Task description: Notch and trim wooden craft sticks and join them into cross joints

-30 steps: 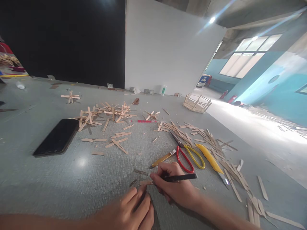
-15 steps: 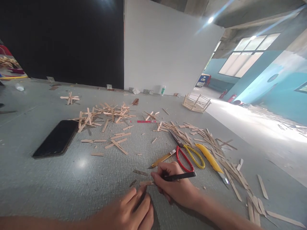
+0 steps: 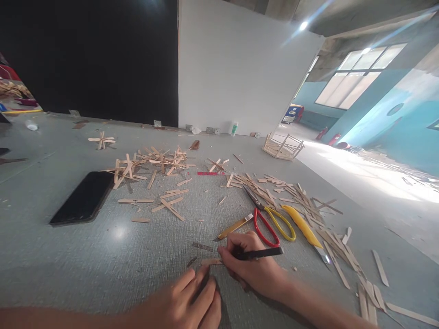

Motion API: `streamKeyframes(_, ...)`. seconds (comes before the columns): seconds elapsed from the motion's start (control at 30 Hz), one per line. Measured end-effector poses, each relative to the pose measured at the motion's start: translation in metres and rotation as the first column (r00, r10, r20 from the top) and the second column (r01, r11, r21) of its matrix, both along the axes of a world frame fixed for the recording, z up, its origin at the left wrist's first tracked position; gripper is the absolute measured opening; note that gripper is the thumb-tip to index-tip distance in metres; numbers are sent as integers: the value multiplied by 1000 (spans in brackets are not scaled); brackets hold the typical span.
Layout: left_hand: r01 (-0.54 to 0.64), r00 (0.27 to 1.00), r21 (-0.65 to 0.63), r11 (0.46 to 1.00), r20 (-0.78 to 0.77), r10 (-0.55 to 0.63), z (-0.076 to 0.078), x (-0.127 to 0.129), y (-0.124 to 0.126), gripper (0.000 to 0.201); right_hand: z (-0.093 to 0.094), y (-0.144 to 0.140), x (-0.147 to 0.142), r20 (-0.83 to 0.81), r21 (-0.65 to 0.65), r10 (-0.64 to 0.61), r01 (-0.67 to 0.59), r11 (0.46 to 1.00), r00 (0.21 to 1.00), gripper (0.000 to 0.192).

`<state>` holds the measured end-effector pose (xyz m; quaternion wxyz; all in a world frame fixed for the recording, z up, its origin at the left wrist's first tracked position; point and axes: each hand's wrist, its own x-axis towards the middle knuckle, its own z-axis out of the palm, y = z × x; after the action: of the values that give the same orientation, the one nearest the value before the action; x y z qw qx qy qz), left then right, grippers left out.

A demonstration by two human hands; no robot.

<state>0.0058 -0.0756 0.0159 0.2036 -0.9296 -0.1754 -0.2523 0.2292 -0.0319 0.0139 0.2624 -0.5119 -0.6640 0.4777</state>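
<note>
Almost unchanged since the earlier frames: view shifted slightly, both hands in the same places over the same short wooden stick (image 3: 210,261).

Right hand (image 3: 252,265): closed around a slim black tool (image 3: 260,252), held like a pen, tip brought to the right end of the short wooden stick. Left hand (image 3: 187,301): fingers curled, fingertips pressed down just left of and below that stick, on a dark strip (image 3: 200,287) partly hidden under them; whether anything is actually gripped cannot be told.

Short wooden stick: flat on the grey table (image 3: 68,260), between the two hands, touching the tool tip.

Positions relative to the short wooden stick:
- just above left, two small dark slivers (image 3: 201,246);
- above right, a yellow-handled blade (image 3: 234,227), tip toward the stick;
- further right, scissors with one red and one yellow loop (image 3: 270,220), blades pointing away;
- beyond the scissors, a yellow utility knife (image 3: 303,227), lying among a scatter of loose sticks (image 3: 329,237);
- far above, a heap of glued stick crosses (image 3: 151,164) and a red strip (image 3: 210,173);
- far left, a black phone (image 3: 84,197), face up;
- far above right, a small stick-built frame (image 3: 283,147) near the table edge;
- at the foot of the white wall, a white bottle with green label (image 3: 234,128).
</note>
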Motion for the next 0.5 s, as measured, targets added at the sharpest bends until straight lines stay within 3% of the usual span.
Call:
streamKeyframes(0.23,-1,1000,18,1000,0,1,-1,2,-1,33,2,1,1,-86,-50,-16,12,999,996,41)
streamKeyframes(0.37,-3,1000,33,999,17,3,-7,-1,-3,40,6,12,8,-217,-109,-119,97,989,969,46)
streamKeyframes(0.5,47,999,47,998,-7,-47,-2,-6,-4,46,8,20,14,-298,-164,-196,153,975,934,48)
